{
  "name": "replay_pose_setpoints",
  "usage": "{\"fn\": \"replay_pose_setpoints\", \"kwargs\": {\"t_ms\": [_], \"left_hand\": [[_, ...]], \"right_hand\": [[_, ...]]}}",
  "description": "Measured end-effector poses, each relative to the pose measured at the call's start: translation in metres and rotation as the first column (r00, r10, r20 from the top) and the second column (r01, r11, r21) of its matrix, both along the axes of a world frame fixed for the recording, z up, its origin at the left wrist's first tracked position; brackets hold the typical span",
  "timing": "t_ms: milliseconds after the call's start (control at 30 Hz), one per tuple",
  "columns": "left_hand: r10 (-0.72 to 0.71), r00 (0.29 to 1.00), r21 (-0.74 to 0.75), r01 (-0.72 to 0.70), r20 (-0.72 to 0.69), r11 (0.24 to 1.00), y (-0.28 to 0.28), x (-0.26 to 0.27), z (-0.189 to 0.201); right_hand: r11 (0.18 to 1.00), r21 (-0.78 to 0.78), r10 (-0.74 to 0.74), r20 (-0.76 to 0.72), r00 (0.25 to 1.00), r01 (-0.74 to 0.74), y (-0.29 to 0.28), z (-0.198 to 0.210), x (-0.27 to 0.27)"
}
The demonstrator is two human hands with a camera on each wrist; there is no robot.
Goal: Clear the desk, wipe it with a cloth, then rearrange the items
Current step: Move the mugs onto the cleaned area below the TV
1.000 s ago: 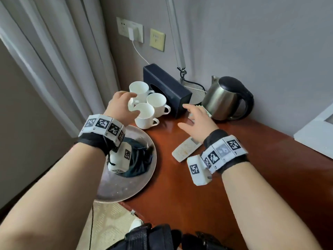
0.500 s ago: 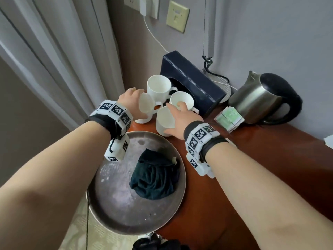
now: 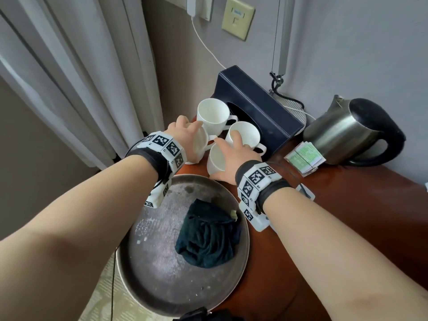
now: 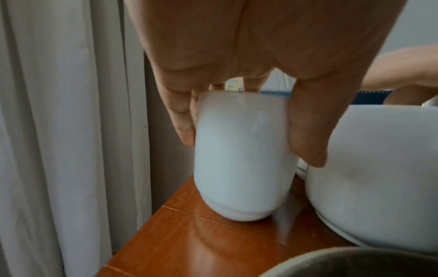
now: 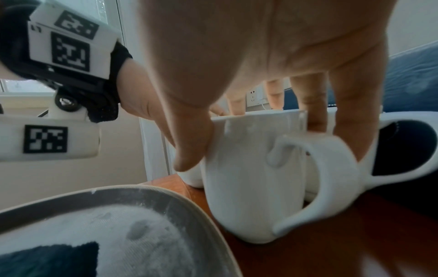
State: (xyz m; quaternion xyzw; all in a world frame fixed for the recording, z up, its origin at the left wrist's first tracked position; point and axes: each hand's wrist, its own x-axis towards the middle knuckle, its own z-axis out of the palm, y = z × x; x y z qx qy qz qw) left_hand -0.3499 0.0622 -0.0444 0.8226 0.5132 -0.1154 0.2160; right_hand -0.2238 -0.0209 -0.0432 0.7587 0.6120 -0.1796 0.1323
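Several white cups stand in the desk's back left corner. My left hand (image 3: 184, 135) grips the leftmost cup (image 3: 199, 144) from above and the cup leans; in the left wrist view thumb and fingers (image 4: 182, 120) pinch the leftmost cup (image 4: 241, 159) just over the wood. My right hand (image 3: 234, 154) grips the near cup (image 3: 216, 162), thumb on its outer wall and fingers over its rim (image 5: 253, 168). One fingertip reaches the rim of the right cup (image 3: 246, 135). The back cup (image 3: 212, 114) stands untouched. A dark cloth (image 3: 208, 239) lies crumpled on the round metal tray (image 3: 148, 262).
A dark blue tissue box (image 3: 259, 105) stands right behind the cups. A steel kettle (image 3: 347, 130) and green tea packets (image 3: 304, 156) are at the right. The tray overhangs the desk's front left edge. A curtain (image 3: 81, 77) hangs left; a white remote (image 3: 306, 193) peeks from under my right wrist.
My right hand left the remote, swung left and took hold of the near cup. My left hand stayed on the leftmost cup and tipped it. The view came closer.
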Motion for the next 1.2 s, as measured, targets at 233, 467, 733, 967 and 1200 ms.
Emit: {"fn": "replay_pose_setpoints", "kwargs": {"t_ms": [233,467,733,967,1200], "left_hand": [[0.018,1.0,0.04,-0.018,-0.001,0.999,-0.003,-0.002,0.01],[0.025,1.0,0.138,-0.026,0.006,0.99,-0.015,-0.016,0.034],[0.055,0.998,0.215,-0.063,0.044,0.975,-0.055,-0.008,0.077],[0.03,0.996,0.255,-0.05,0.083,0.966,-0.12,0.023,0.114],[-0.01,0.995,0.297,-0.021,0.102,0.955,-0.211,0.087,0.131]], "right_hand": [[0.997,0.082,0.009,-0.036,0.999,-0.006,-0.004,0.004,-0.003],[0.993,0.118,0.034,-0.062,0.997,-0.026,-0.018,0.023,0.008],[0.977,0.21,0.042,-0.079,0.996,-0.024,-0.057,0.059,0.032],[0.947,0.319,0.053,-0.07,0.996,-0.028,-0.123,0.094,0.07],[0.938,0.346,0.031,-0.032,0.999,-0.018,-0.213,0.118,0.133]]}}
